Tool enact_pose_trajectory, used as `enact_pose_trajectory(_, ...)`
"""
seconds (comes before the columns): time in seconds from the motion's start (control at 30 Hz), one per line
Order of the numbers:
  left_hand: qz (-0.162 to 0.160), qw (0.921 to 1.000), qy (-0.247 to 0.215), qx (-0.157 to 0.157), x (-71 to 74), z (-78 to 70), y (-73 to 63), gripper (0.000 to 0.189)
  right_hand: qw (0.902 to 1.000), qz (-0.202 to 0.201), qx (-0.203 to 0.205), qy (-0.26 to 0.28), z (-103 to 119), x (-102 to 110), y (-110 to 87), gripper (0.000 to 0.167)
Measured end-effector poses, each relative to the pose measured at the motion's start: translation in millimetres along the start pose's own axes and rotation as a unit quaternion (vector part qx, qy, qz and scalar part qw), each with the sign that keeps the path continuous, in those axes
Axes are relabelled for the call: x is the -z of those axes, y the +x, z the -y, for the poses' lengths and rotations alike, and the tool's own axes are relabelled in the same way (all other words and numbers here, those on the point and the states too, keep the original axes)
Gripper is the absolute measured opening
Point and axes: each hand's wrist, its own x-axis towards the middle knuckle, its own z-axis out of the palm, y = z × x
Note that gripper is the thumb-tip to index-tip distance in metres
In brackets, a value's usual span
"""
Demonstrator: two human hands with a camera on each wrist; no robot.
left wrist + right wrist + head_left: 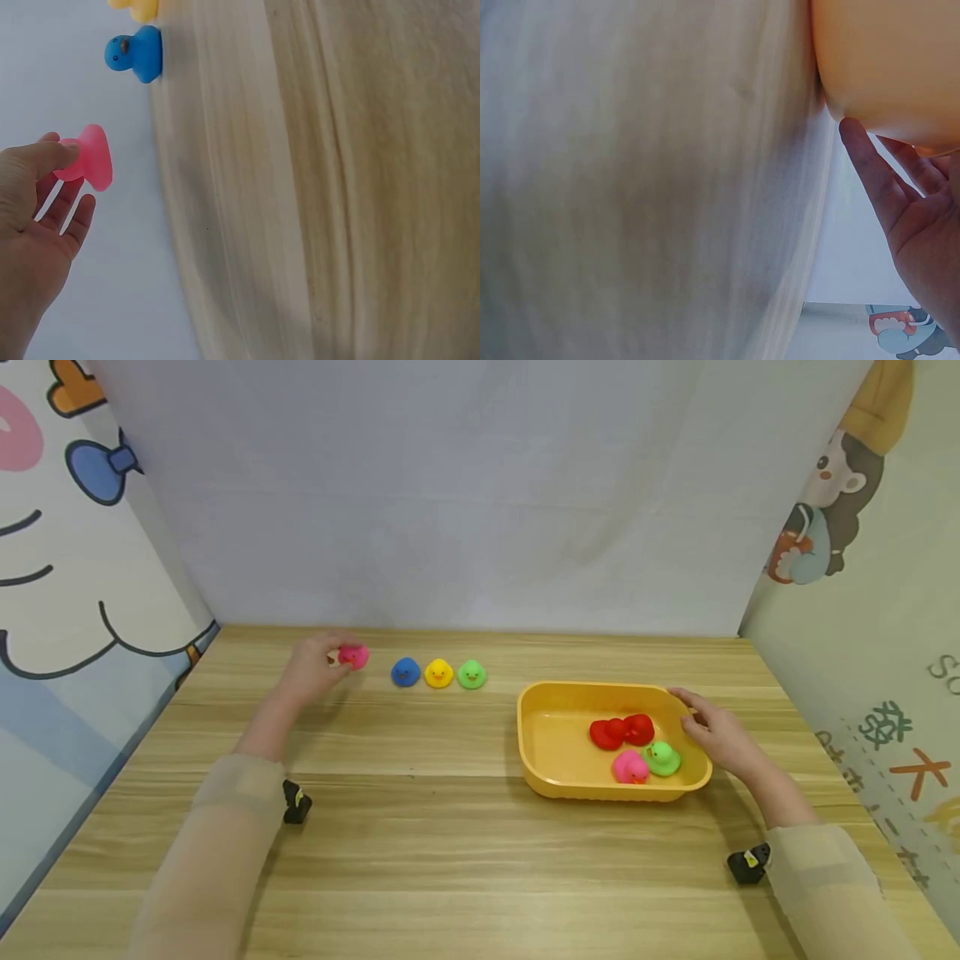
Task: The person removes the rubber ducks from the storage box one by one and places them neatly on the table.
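Note:
My left hand (311,668) pinches a pink rubber duck (354,657) by its head, between thumb and fingers, near the back left of the table. In the left wrist view the duck (96,157) is tipped on its side relative to the camera. To its right, a blue duck (406,672), a yellow duck (438,674) and a green duck (472,675) form a row. My right hand (716,735) touches the right end of a yellow plastic basket (551,789) with extended fingers. Inside lie red ducks (639,729), another pink duck (628,767) and another green duck (663,758).
Both hands work over a wood-grain table (420,860). A pale curtain (465,510) hangs behind its back edge, with printed panels at the left and right sides. Black wrist devices (297,802) sit by both sleeves.

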Motion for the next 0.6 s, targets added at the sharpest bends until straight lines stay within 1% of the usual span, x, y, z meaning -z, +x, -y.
enact_pose_trajectory(0.17,0.023,0.9997,0.0,0.01,-4.9,2.9,2.2,0.035,1.0,0.0,-0.001,0.001,0.1,0.7,0.4,0.046)
enact_pose_trajectory(0.4,0.047,0.9988,0.008,-0.011,-12.1,2.8,7.2,0.036,1.0,0.002,-0.001,0.003,0.9,1.7,0.0,0.046)
enact_pose_trajectory(0.6,0.073,0.9973,0.003,0.003,-16.2,3.6,12.1,0.038,1.0,0.006,-0.006,-0.003,2.1,2.3,0.3,0.046)
